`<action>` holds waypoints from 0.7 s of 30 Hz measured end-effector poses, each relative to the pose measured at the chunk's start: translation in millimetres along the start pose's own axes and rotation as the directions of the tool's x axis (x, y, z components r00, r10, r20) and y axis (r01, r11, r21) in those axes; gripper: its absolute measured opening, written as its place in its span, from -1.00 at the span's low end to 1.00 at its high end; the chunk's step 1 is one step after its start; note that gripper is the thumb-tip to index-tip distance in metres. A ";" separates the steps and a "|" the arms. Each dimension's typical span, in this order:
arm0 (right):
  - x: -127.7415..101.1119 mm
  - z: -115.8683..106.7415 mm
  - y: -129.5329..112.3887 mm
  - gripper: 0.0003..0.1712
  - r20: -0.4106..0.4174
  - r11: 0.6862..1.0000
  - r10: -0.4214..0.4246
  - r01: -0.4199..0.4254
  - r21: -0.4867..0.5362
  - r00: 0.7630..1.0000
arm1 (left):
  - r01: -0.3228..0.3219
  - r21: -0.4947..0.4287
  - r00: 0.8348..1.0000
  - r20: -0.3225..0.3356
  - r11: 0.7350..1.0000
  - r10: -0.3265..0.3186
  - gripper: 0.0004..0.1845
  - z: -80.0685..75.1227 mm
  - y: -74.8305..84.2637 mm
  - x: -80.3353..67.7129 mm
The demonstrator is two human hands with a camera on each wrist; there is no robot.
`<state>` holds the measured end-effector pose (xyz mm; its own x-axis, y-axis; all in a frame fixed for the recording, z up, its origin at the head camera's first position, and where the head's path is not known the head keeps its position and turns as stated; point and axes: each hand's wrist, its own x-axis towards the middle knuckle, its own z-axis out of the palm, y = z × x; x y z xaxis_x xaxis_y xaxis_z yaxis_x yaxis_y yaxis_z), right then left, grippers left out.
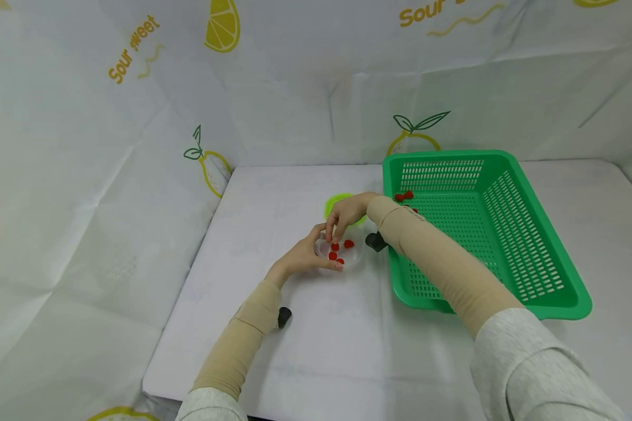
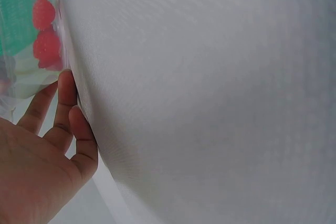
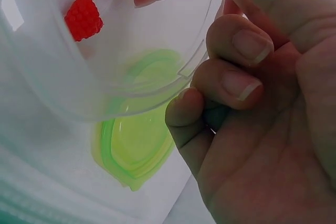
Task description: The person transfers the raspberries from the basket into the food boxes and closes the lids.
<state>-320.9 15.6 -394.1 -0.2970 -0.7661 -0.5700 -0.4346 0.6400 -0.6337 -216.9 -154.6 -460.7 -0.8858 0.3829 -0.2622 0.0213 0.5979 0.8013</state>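
"Sour sweet" backdrop (image 1: 134, 49) | left hand (image 1: 308, 257) – clear container (image 1: 342, 254) | raspberries (image 1: 336, 251)

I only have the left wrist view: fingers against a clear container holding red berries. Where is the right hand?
Observer: The right hand is above the clear container, fingertips dipping in near the raspberries.
Operator: Any berries elsewhere?
Observer: Yes, loose raspberries lie at the far end of the green basket, right of the container.
Operator: Is there a lid?
Observer: A green lid lies on the table just behind the container.
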 end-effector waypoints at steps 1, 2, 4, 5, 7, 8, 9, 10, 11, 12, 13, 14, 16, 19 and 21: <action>0.0 0.1 0.2 -0.71 -0.001 1.000 -0.003 0.003 0.003 1.000 | 0.000 0.001 1.000 0.000 1.000 0.000 0.00 0.1 0.0 0.1; -0.1 0.3 0.2 -0.70 -0.003 1.000 -0.006 0.006 0.003 1.000 | -0.003 0.004 1.000 0.001 1.000 0.003 0.01 0.1 0.1 0.1; -0.4 0.6 0.1 -0.71 -0.007 1.000 -0.002 0.002 0.001 1.000 | -0.003 0.008 1.000 0.001 1.000 0.003 0.01 0.1 0.2 0.2; -0.6 0.7 -0.1 -0.71 -0.007 1.000 0.000 0.000 0.002 1.000 | -0.003 0.008 1.000 0.002 1.000 0.003 0.01 0.1 0.3 0.2; -1.0 0.7 -0.6 -0.71 -0.007 1.000 0.005 -0.005 0.001 1.000 | -0.003 0.008 1.000 0.002 1.000 0.003 0.01 0.1 0.5 0.2; -1.2 0.6 -0.8 -0.71 -0.007 1.000 0.009 -0.009 0.001 1.000 | -0.003 0.009 1.000 0.002 1.000 0.003 0.01 0.1 0.6 0.2; -1.5 0.5 -1.1 -0.72 -0.009 1.000 0.015 -0.015 0.001 1.000 | -0.002 0.009 1.000 0.003 1.000 0.002 0.01 0.2 0.6 0.2; -1.7 0.3 -1.5 -0.71 -0.010 1.000 0.018 -0.017 0.005 1.000 | -0.001 0.009 1.000 0.003 1.000 0.001 0.01 0.2 0.8 0.2; -2.0 0.1 -2.0 -0.71 -0.014 1.000 0.019 -0.019 0.007 1.000 | 0.001 0.010 1.000 0.003 1.000 -0.001 0.02 0.2 0.9 0.2; -2.4 -0.1 -2.6 -0.71 -0.019 1.000 0.021 -0.021 0.008 1.000 | 0.002 0.012 1.000 0.002 1.000 -0.002 0.01 0.2 1.0 0.2; -2.7 -0.4 -3.2 -0.71 -0.024 1.000 0.022 -0.022 0.004 0.999 | 0.001 0.013 1.000 0.001 1.000 -0.001 0.01 0.3 1.0 0.2; -3.1 -0.6 -3.9 -0.71 -0.028 1.000 0.024 -0.024 0.006 0.999 | 0.002 0.014 1.000 0.001 1.000 -0.002 0.01 0.4 0.9 0.1; -3.9 -1.0 -5.6 -0.70 -0.030 1.000 0.016 -0.016 0.016 0.999 | 0.004 0.011 1.000 -0.001 1.000 -0.004 0.01 0.5 0.8 -0.1; -5.7 -1.7 -7.9 -0.68 -0.029 0.999 0.000 0.001 0.035 1.000 | 0.000 0.003 1.000 0.000 1.000 0.000 0.02 0.5 0.0 -0.4; -7.1 -2.4 -9.4 -0.69 -0.042 0.998 -0.020 0.022 0.054 0.999 | -0.004 -0.004 1.000 0.000 1.000 0.004 0.05 0.6 -0.4 -0.5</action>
<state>-316.8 14.9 -382.8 -0.3232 -0.7806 -0.5350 -0.3943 0.6250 -0.6737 -216.2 -154.7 -461.2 -0.8855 0.3856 -0.2590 0.0230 0.5933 0.8046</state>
